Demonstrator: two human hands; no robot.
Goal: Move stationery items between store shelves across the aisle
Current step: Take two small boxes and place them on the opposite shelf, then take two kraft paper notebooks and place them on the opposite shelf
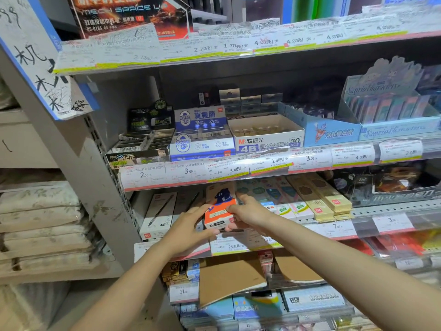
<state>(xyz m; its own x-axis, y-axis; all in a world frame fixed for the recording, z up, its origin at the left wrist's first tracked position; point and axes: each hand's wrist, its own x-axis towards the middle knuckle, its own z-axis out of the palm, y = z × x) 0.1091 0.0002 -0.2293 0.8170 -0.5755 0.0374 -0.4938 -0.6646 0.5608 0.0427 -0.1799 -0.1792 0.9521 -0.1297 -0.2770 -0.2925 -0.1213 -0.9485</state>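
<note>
**At the shelf edge: a small box gripped between two hands**

On the third shelf from the top, in the head view, an orange-and-white carton is held at the front lip, just above the price strip. The left hand is pressed against its left side and the right hand against its right, the fingers of both closed around it.

A slip is judged possible: the carton is glossy printed card, smooth and flat-sided, and is pinched only from the sides. Neighbouring stock could also be dragged out, since the long white pen boxes lie just beside it on the left and the slim pencil packs near it on the right.

The shelving is perforated grey metal, hard-edged; its price labels are thin paper behind clear plastic, easily snagged by a sleeve or wrist.
</note>
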